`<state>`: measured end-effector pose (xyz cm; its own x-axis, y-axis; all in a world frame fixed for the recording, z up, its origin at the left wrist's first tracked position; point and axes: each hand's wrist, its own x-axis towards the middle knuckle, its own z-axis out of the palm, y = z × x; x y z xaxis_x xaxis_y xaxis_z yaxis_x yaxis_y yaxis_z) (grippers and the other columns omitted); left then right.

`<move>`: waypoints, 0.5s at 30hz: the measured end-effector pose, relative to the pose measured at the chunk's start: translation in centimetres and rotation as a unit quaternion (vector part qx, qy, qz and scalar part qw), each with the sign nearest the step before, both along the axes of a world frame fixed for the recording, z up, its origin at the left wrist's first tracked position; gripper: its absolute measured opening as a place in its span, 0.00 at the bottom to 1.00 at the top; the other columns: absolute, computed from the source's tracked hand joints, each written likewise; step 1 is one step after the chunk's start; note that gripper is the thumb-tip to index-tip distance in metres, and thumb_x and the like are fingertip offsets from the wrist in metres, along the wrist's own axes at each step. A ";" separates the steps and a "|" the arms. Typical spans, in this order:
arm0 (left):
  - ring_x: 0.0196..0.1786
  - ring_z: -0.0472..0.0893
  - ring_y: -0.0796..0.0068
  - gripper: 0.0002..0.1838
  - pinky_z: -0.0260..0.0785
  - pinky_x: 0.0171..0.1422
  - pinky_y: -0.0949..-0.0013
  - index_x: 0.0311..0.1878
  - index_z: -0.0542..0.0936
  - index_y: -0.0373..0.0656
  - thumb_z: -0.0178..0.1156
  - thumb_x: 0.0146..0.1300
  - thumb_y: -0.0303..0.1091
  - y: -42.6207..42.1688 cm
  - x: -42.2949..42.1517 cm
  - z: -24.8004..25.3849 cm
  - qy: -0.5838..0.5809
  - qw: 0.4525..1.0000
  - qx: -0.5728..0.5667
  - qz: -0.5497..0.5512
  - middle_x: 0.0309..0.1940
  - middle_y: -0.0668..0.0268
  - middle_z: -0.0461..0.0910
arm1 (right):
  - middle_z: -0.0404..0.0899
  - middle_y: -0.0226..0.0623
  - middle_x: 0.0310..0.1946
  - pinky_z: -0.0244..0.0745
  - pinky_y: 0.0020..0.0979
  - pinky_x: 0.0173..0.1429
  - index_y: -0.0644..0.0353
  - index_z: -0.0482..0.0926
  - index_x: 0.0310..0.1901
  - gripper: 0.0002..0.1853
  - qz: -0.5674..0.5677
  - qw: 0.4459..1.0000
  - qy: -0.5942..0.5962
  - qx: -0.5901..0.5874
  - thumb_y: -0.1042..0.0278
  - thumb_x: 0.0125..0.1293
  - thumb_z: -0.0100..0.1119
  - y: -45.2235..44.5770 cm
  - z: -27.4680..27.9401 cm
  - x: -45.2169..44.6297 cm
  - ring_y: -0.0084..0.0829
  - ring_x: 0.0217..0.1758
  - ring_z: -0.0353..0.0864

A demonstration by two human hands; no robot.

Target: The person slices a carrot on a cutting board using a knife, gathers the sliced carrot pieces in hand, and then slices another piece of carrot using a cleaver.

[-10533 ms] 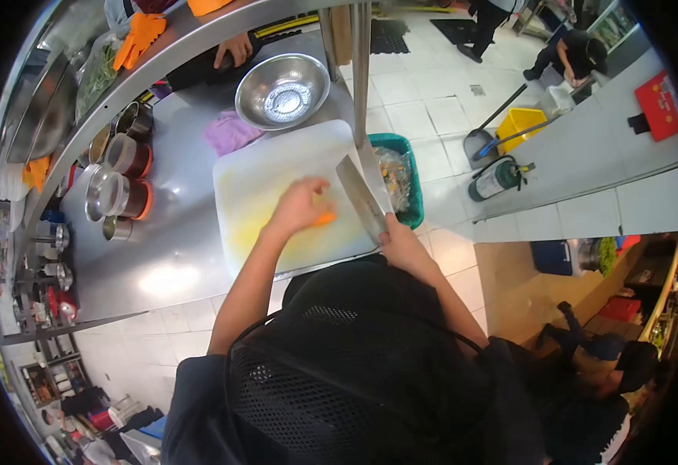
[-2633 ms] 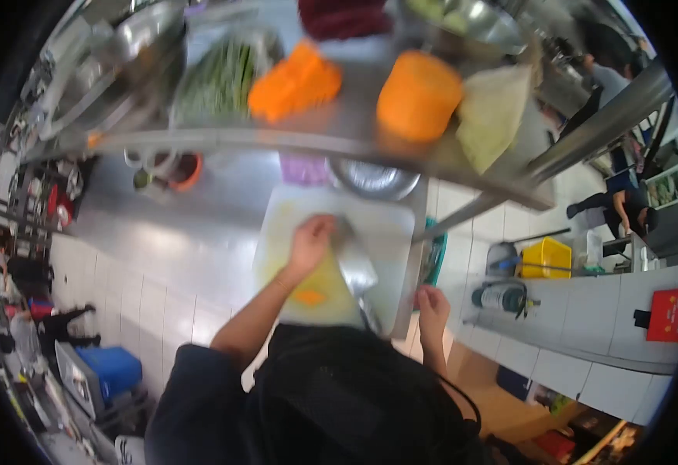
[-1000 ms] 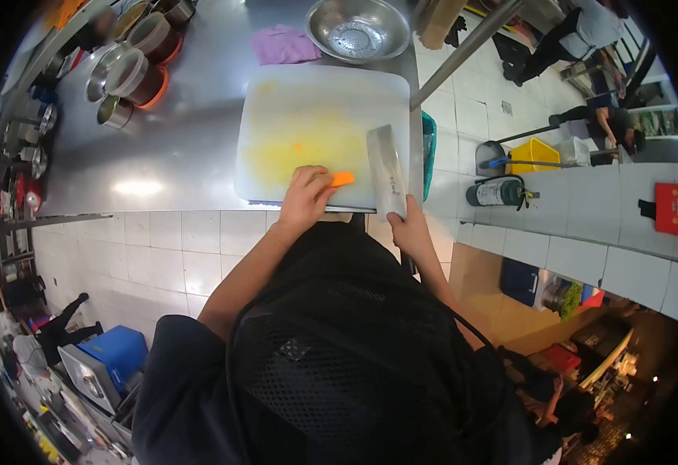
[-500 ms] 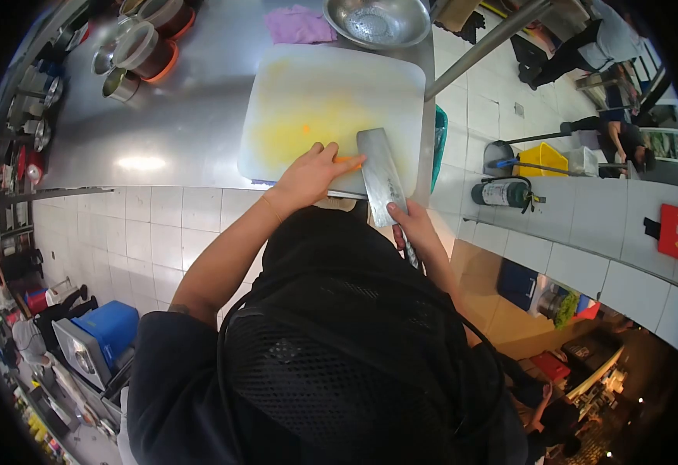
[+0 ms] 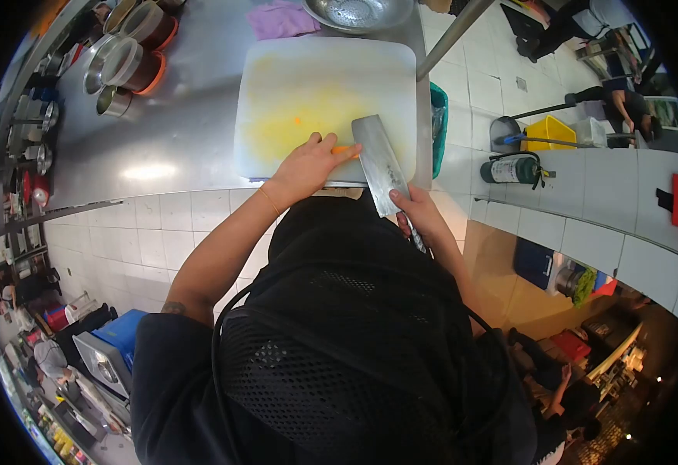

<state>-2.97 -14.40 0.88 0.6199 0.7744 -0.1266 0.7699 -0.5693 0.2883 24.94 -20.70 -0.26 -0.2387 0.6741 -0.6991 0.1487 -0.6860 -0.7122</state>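
Note:
On the white cutting board (image 5: pixel 277 70), stained yellow in its middle, my left hand (image 5: pixel 308 167) presses on a small orange piece (image 5: pixel 344 152) near the board's front edge. My right hand (image 5: pixel 424 213) grips the handle of a wide cleaver (image 5: pixel 376 159), its blade slanting up and left over the board. The upper part of the blade is right beside the orange piece and the fingertips of my left hand. A tiny orange scrap (image 5: pixel 297 121) lies further back on the board.
Behind the board are a purple cloth (image 5: pixel 283 19) and a metal bowl (image 5: pixel 358 12). Lidded containers (image 5: pixel 131 66) and a small metal pot (image 5: pixel 113 101) stand at the left. A green bin (image 5: pixel 440 132) is beside the table's right edge, near a metal post (image 5: pixel 455 37). Other people are further off.
Compared with a second ago, the cleaver has moved left from the board's right side to the orange piece. Over 2.6 seconds, my right hand has gone from off the cleaver to gripping it.

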 end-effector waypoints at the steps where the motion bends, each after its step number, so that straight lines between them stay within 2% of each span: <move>1: 0.54 0.78 0.53 0.48 0.78 0.62 0.56 0.81 0.68 0.65 0.61 0.57 0.15 0.0 0.0 -0.1 -0.002 1.000 0.001 -0.001 0.51 0.57 0.75 | 0.69 0.26 0.18 0.65 0.30 0.17 0.60 0.75 0.49 0.15 -0.001 1.000 0.001 -0.001 0.55 0.81 0.58 0.0 0.0 0.0 0.21 0.13 0.66; 15: 0.52 0.78 0.52 0.47 0.77 0.62 0.57 0.81 0.68 0.63 0.61 0.58 0.16 -0.3 -0.1 0.0 0.007 1.000 -0.001 -0.003 0.52 0.56 0.76 | 0.68 0.27 0.17 0.63 0.30 0.17 0.62 0.76 0.48 0.14 -0.002 1.000 0.019 -0.005 0.57 0.81 0.58 0.1 0.5 -0.2 0.22 0.12 0.65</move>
<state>-3.11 -14.69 0.83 0.6234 0.7698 -0.1368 0.7698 -0.5736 0.2799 24.72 -20.55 0.19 -0.2619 0.6688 -0.6958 0.1186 -0.6932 -0.7109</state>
